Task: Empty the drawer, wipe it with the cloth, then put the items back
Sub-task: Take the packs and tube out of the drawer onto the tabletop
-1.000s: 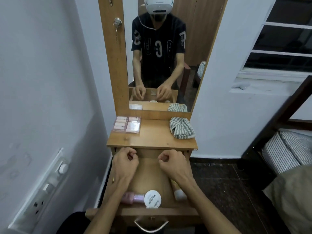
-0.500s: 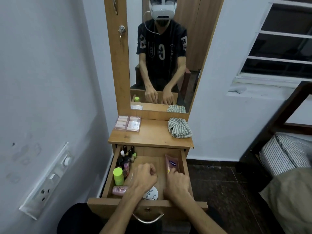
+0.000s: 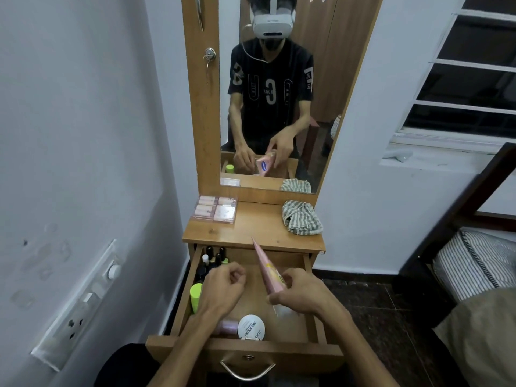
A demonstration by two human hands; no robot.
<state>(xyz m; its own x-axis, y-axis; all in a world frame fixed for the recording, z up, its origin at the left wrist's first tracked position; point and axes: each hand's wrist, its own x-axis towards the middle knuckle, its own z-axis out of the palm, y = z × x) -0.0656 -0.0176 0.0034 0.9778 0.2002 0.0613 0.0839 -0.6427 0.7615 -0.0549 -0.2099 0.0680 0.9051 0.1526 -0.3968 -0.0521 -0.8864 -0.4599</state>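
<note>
Tube pinched in right hand — long axis toward tabletop's front edge; left hand curled, seemingly empty.

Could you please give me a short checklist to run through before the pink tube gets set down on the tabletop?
1. Right hand grips the pink tube: ok.
2. Tube lifted clear of the drawer floor: ok.
3. Free spot on the tabletop between the clear box and the striped cloth: ok.
4. Left hand holding nothing: cannot tell, fingers curled.
5. Drawer emptied: not ok; the white jar, green bottle and small bottles remain.
</note>
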